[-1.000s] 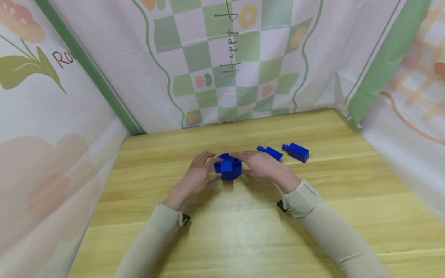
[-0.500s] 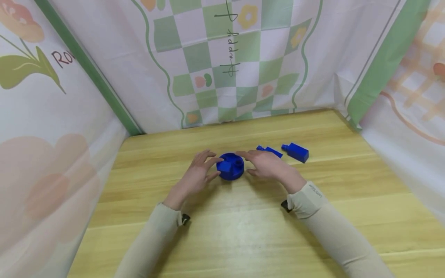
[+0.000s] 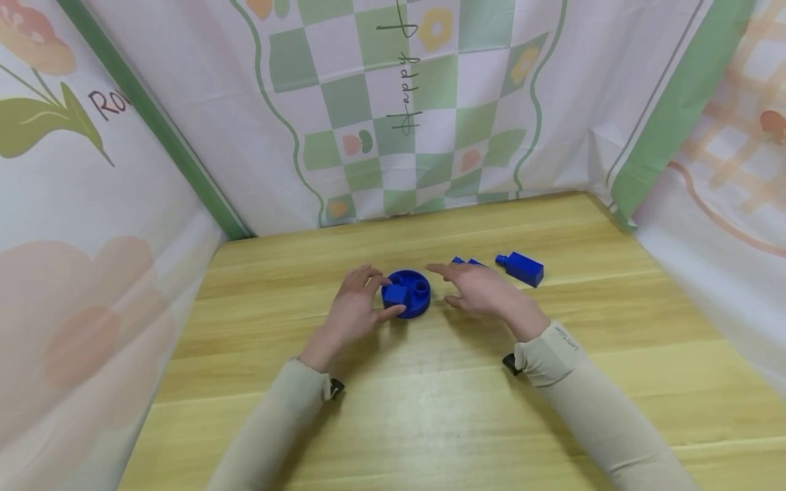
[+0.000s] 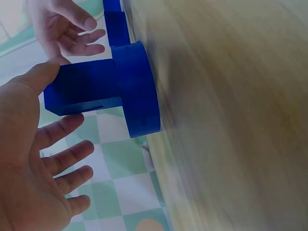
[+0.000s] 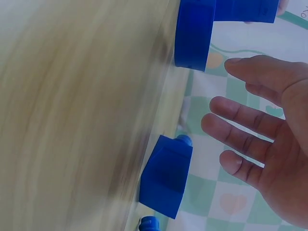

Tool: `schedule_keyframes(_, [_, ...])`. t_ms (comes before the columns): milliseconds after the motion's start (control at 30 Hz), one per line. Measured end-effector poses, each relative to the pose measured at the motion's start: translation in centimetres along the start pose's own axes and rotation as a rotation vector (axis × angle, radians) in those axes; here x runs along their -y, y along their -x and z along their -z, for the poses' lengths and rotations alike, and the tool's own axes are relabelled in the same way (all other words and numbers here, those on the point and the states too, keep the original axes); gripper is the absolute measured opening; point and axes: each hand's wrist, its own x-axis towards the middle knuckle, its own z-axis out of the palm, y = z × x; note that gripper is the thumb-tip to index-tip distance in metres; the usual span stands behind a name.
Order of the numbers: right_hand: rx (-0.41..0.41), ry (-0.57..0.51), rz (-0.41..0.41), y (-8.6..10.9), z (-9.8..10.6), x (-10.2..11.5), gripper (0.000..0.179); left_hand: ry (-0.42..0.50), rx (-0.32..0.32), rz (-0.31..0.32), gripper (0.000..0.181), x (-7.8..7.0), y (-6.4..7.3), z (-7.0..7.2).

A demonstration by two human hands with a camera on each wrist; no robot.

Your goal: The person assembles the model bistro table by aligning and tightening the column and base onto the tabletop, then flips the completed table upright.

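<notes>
A round blue base (image 3: 419, 305) with raised sockets sits on the wooden table. A blue rectangular block (image 3: 395, 294) stands upright in its left part. My left hand (image 3: 351, 307) pinches the block between thumb and index finger; in the left wrist view the other fingers are spread below the block (image 4: 86, 84). To the right of the base, my right hand (image 3: 482, 290) hovers with loosely extended fingers and holds nothing. In the right wrist view, its thumb points toward the base (image 5: 195, 36), with a gap between them.
Two more blue bottle-shaped blocks lie behind the right hand; the nearer block (image 3: 473, 262) is partly hidden by it, and the farther block (image 3: 522, 269) lies to its right. A printed cloth (image 3: 417, 157) hangs behind the wooden table (image 3: 430, 409).
My right hand has left the base's rim and drawn back to the right, covering more of the nearer loose block. The base has shifted slightly right. My left hand stays at the block.
</notes>
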Motion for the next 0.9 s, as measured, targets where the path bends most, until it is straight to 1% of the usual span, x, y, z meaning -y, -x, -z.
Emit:
schedule_keyframes(133, [0.000,0.009,-0.022,0.2,0.1,-0.2,0.072,-0.022,-0.015,-0.006,0.058,0.0,0.0,0.1])
schedule_keyframes(267, [-0.003,0.014,-0.039,0.4,0.3,-0.6,0.073,-0.028,0.014,0.027,0.060,0.0,0.0,0.3])
schedule_keyframes(367, [-0.017,0.025,-0.043,0.5,0.4,-0.8,0.073,-0.017,0.011,0.046,0.061,0.0,0.1,0.4])
schedule_keyframes(600, [-0.057,0.009,-0.082,1.0,0.8,-1.8,0.066,-0.006,-0.027,0.014,0.058,0.1,0.0,0.6])
schedule_keyframes(767, [-0.098,0.041,-0.110,1.4,0.8,-2.6,0.062,0.004,-0.031,0.024,0.059,0.2,0.2,0.7])
schedule_keyframes(900, [-0.110,0.052,-0.135,1.6,0.7,-3.0,0.063,0.025,-0.055,0.022,0.056,0.3,0.3,0.7])
